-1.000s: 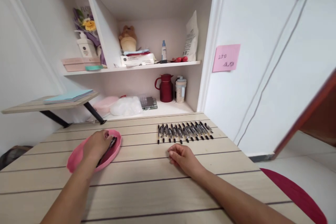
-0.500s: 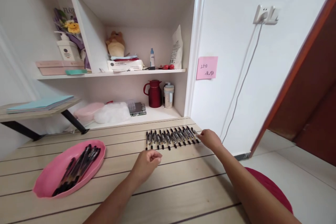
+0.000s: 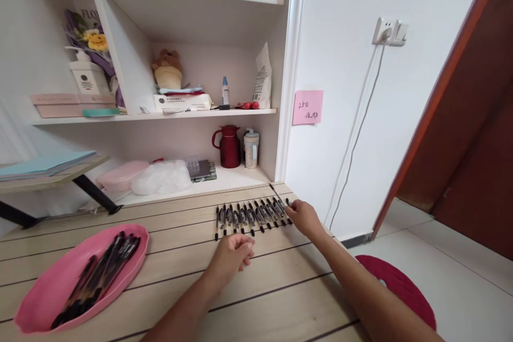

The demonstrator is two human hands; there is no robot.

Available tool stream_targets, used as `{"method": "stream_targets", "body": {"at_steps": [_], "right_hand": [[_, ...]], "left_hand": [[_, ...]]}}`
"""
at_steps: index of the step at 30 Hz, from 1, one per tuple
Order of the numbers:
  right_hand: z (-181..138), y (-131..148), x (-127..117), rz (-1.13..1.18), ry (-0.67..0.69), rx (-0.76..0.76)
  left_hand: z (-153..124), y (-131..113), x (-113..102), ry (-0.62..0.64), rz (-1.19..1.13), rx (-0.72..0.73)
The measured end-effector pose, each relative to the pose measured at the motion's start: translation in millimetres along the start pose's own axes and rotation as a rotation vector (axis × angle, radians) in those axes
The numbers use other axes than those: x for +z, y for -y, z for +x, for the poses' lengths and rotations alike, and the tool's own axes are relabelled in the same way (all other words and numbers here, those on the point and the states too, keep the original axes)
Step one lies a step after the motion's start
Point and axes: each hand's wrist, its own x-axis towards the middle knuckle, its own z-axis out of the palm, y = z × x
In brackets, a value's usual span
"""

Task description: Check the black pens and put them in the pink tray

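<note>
Black-capped pens (image 3: 252, 217) lie side by side in a long row on the wooden table. My right hand (image 3: 304, 219) is at the row's right end, its fingers closed on a slim pen (image 3: 278, 194) that slants up and to the left across the end of the row. Just in front of the row's left half is my left hand (image 3: 230, 259), its fingers loosely curled and nothing visible in them. A pink oval tray (image 3: 38, 299) to the left holds a pile of similar pens (image 3: 100, 278).
Behind the table, a white shelf unit (image 3: 200, 113) holds a red jug (image 3: 230, 147), a cup (image 3: 251, 148) and a plastic bag (image 3: 162, 177). A small raised stand (image 3: 90, 165) is at the left. A red round seat (image 3: 395, 283) stands beyond the table's right edge.
The view has shifted slightly. A pen now slants from my right hand over the end of the row. My left hand has moved slightly right, its fingers less tightly curled.
</note>
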Motion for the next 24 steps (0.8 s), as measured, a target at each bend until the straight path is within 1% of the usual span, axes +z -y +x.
{"method": "stream_targets", "body": {"at_steps": [2,3,6,8,9,10,11,12,13,14,15,16,18,20,22,24], "right_hand": [[-10,24,2,0.236,0.047,-0.131],[-17,37,5,0.316,0.082,-0.186],[-38,71,19,0.439,0.187,-0.384],[-43,83,26,0.487,0.269,-0.502],[-41,84,27,0.479,0.294,-0.522],[-36,81,26,0.452,0.289,-0.507],[-27,75,23,0.4,0.25,-0.448],[-15,66,19,0.328,0.174,-0.355],[-3,54,13,0.244,0.069,-0.223],[10,40,7,0.142,-0.006,-0.079],[21,25,1,0.046,-0.04,0.044],[31,10,-4,0.016,-0.04,0.092],[44,-16,-8,-0.015,-0.025,0.151],[49,-33,-5,-0.035,0.003,0.182],[51,-42,2,-0.045,0.034,0.189],[51,-45,11,-0.049,0.055,0.184]], "left_hand": [[8,-7,-1,-0.077,-0.169,0.031],[13,-11,-2,-0.108,-0.256,0.045],[25,-21,-2,-0.133,-0.454,0.074],[31,-25,-4,-0.14,-0.531,0.091],[34,-25,-6,-0.16,-0.556,0.104],[36,-26,-10,-0.182,-0.567,0.12],[39,-26,-16,-0.2,-0.561,0.143],[41,-26,-22,-0.22,-0.54,0.172],[44,-25,-29,-0.239,-0.503,0.2],[46,-24,-36,-0.257,-0.455,0.222],[48,-23,-42,-0.275,-0.407,0.233],[50,-21,-48,-0.288,-0.364,0.233],[53,-16,-55,-0.302,-0.307,0.217],[55,-11,-57,-0.304,-0.282,0.214],[57,-8,-56,-0.309,-0.263,0.229],[57,-5,-54,-0.311,-0.242,0.239]]}}
